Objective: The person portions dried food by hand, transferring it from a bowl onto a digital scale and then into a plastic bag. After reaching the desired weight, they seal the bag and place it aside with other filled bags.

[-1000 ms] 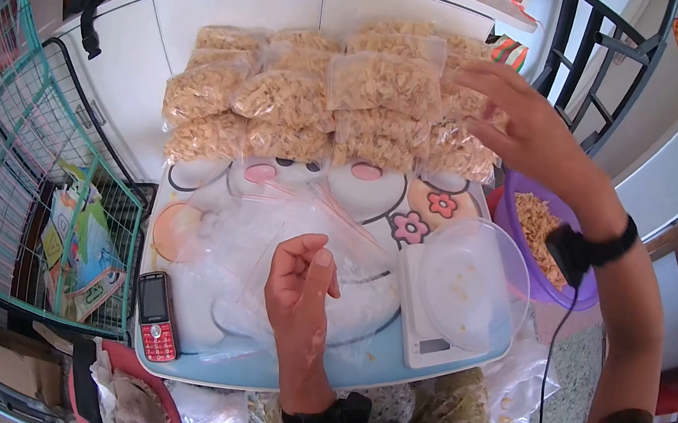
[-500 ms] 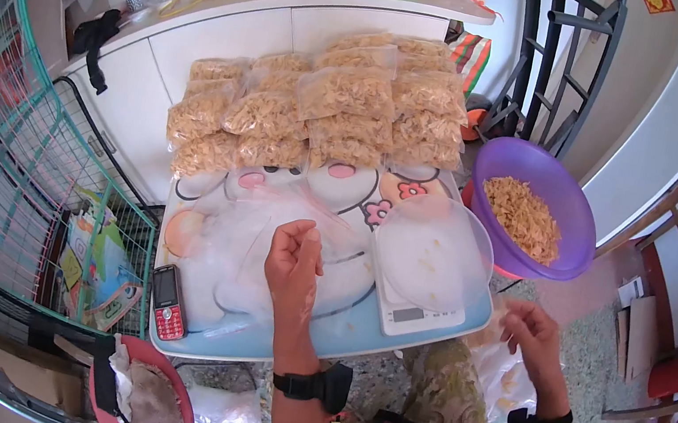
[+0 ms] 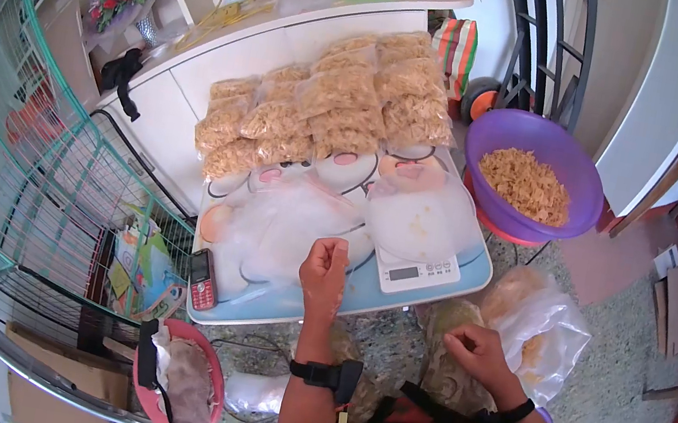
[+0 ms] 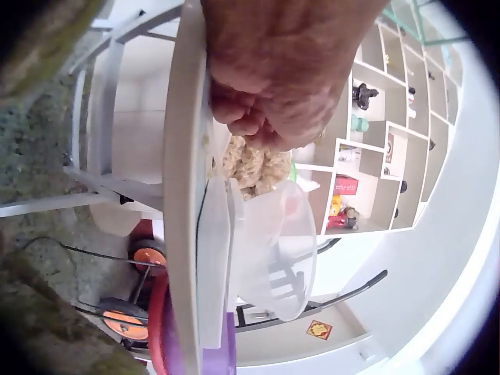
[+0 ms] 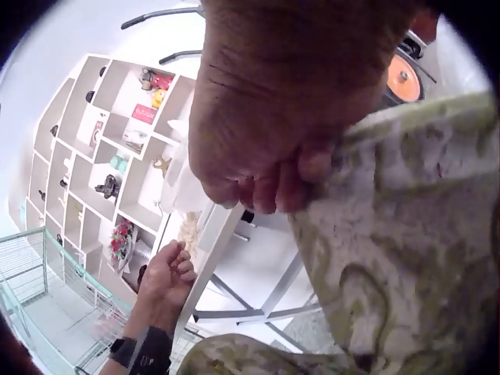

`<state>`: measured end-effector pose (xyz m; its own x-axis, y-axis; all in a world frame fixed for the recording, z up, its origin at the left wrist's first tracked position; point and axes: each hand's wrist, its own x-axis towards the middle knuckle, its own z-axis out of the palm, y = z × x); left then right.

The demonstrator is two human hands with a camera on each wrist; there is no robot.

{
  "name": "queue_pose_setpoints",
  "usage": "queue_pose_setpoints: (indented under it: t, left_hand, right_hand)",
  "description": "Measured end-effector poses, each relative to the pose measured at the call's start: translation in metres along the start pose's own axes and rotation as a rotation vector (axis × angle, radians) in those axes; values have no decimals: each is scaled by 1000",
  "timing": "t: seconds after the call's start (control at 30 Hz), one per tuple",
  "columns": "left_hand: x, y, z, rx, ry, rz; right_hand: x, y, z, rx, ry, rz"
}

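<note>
My left hand hovers above the table's near half with fingers loosely curled and nothing visible in them. Beneath and beyond it are flat clear plastic bags. My right hand is low over my patterned trouser leg, its fingers curled and no thing showing in them. A white kitchen scale carries a translucent round bowl with a few crumbs. Bags packed with pale brown dried flakes are stacked at the table's back. A purple basin holds more loose flakes to the right.
A red keypad phone lies at the table's left corner. Left of it stands a green wire cage. A pink bin and a clear plastic sack are on the floor. Cabinets stand behind the table.
My right hand has come down from the stacked bags at the back to near my leg. The left hand stays over the table. The head view has shifted and turned.
</note>
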<state>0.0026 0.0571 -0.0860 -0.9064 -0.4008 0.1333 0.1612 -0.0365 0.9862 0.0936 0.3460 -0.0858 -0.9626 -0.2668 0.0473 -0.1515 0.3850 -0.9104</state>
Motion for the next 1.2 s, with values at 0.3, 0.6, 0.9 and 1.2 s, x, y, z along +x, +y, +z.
queue_pose_setpoints:
  t: [0.3, 0.6, 0.9, 1.2]
  left_hand:
    - [-11, 6, 8, 168, 23, 99]
    - [-12, 8, 13, 240, 27, 73]
    - [-8, 1, 13, 212, 25, 70]
    - [-3, -7, 7, 199, 29, 94]
  right_hand:
    - [2, 9, 22, -342, 152, -443]
    - [2, 8, 25, -350, -18, -629]
    - [9, 7, 28, -131, -7, -606]
    - [15, 1, 37, -116, -124, -573]
